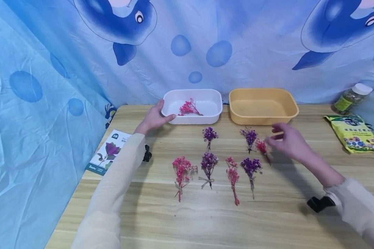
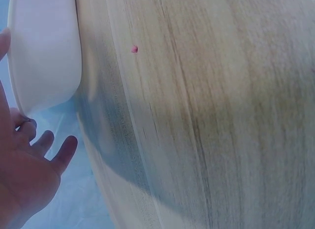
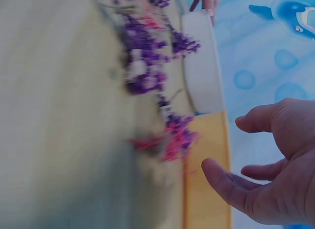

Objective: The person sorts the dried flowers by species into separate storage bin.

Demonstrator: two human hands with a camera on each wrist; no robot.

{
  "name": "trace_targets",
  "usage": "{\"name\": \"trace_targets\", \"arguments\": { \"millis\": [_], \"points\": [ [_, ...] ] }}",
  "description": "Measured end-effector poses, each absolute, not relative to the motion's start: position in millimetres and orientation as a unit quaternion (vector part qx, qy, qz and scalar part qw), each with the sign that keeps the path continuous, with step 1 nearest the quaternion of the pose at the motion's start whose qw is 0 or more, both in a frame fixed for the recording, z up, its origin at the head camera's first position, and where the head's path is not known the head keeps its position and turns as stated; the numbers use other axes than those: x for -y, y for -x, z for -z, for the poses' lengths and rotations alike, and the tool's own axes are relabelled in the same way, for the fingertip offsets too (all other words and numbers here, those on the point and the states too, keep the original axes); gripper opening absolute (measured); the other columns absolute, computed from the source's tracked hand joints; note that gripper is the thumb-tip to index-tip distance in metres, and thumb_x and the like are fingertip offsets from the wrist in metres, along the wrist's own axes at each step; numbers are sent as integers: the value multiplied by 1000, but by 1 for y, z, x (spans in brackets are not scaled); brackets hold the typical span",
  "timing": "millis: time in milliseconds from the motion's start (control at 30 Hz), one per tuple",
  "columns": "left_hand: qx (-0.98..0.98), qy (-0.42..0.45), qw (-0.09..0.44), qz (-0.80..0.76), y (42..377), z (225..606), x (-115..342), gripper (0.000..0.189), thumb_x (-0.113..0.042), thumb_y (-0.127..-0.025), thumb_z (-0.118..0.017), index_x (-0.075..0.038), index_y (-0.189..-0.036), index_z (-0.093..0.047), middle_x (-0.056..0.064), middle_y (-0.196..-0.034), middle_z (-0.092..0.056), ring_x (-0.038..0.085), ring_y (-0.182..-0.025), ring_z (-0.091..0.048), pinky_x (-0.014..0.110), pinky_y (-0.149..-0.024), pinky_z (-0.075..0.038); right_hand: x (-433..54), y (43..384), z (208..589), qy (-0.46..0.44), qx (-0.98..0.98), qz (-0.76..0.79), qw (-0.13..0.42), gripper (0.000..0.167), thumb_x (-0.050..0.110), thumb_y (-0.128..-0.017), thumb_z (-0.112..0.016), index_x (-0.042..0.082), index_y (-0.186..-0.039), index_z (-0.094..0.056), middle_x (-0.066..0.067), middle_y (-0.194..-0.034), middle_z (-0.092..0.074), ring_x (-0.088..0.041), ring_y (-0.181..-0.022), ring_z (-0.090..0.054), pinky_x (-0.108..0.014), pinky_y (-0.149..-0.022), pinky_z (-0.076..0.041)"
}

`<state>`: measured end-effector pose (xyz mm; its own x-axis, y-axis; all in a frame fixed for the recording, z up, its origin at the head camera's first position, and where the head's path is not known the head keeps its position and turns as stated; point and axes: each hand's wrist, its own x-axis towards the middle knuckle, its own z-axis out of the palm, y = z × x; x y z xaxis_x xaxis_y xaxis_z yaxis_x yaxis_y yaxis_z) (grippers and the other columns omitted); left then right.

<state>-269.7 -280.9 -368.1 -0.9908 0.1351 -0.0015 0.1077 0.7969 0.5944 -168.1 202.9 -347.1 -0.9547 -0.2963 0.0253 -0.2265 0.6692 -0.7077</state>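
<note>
My left hand [image 1: 153, 119] holds the left end of the white plastic tub [image 1: 191, 120], thumb on the front rim and fingers round the corner. Inside that tub lies a pink dried-flower bunch [image 1: 190, 107]. Loosely bent and holding nothing, my right hand [image 1: 288, 141] hovers just right of a small pink dried-flower bunch [image 1: 262, 147], in front of the yellow tub [image 1: 263, 120]. Its thumb and fingers are spread apart in the right wrist view. A purple bunch [image 1: 250, 136] lies beside the small pink one.
Nearer me lie two pink bunches [image 1: 182, 169] [image 1: 232, 173] and several purple ones, including a purple bunch [image 1: 251, 167]. A flower-printed packet [image 1: 110, 152] is at the left. A yellow bag [image 1: 353, 133] and a white-capped jar [image 1: 350, 99] stand at the right. A blue curtain [image 1: 187, 45] hangs behind.
</note>
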Motion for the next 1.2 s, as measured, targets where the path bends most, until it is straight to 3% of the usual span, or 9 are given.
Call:
{"name": "trace_targets", "arguments": {
  "millis": [233, 733, 933, 1200],
  "points": [
    [-948, -64, 17, -310, 270, 367, 281, 105, -47, -89, -72, 0, -159, -8, 18, -165, -12, 34, -149, -15, 47, -120, -17, -213, 150, 373, 103, -922, 366, 77, 83, 22, -91, -75, -22, -142, -27, -45, -131, -45, -58, -114, -53, -60, -91, -50],
    [-949, -62, 18, -308, 269, 367, 279, 105, -48, -89, -72, 0, -159, -10, 18, -165, -11, 34, -150, -14, 49, -120, -15, -192, 144, 394, 101, -941, 323, 7, 85, 22, -83, -83, -20, -139, -36, -39, -111, -59, -53, -99, -59, -65, -88, -49],
    [-949, -64, 19, -308, 268, 367, 279, 105, -47, -89, -72, 1, -158, -10, 18, -164, -11, 34, -150, -14, 47, -120, -15, -190, 146, 400, 99, -945, 312, -17, 81, 17, -82, -83, -21, -138, -38, -38, -109, -60, -51, -96, -60, -65, -88, -48],
    [-947, -59, 19, -314, 269, 369, 280, 104, -47, -89, -72, 0, -159, -10, 17, -165, -11, 33, -150, -14, 46, -120, -15, -190, 147, 403, 113, -940, 320, -43, 64, -1, -81, -75, -22, -132, -43, -34, -103, -64, -45, -87, -64, -62, -83, -52]
  ]
}}
